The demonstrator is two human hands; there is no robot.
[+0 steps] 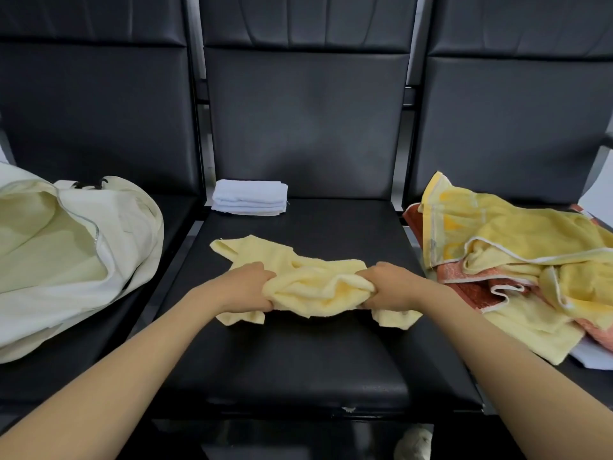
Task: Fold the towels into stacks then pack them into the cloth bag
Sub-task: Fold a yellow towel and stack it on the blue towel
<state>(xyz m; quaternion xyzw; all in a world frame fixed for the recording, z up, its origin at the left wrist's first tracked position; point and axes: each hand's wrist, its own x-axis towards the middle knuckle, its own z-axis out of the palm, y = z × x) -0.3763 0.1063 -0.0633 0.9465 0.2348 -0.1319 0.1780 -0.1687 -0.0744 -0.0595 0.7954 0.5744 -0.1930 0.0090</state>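
Observation:
A crumpled pale yellow towel [318, 287] lies on the middle black seat [298, 360]. My left hand [247, 287] grips its left side and my right hand [389, 287] grips its right side, both with curled fingers. A folded white towel stack [249, 197] sits at the back left of the same seat. The open cream cloth bag [66, 247] lies on the left seat, its zip edge gaping toward me. A loose heap of yellow and reddish towels [517, 257] covers the right seat.
Tall black seat backs [305, 111] close off the far side. Gaps with metal frame separate the three seats. White paper [593, 356] shows under the heap at the right. A pale object [414, 443] lies on the floor below the seat front.

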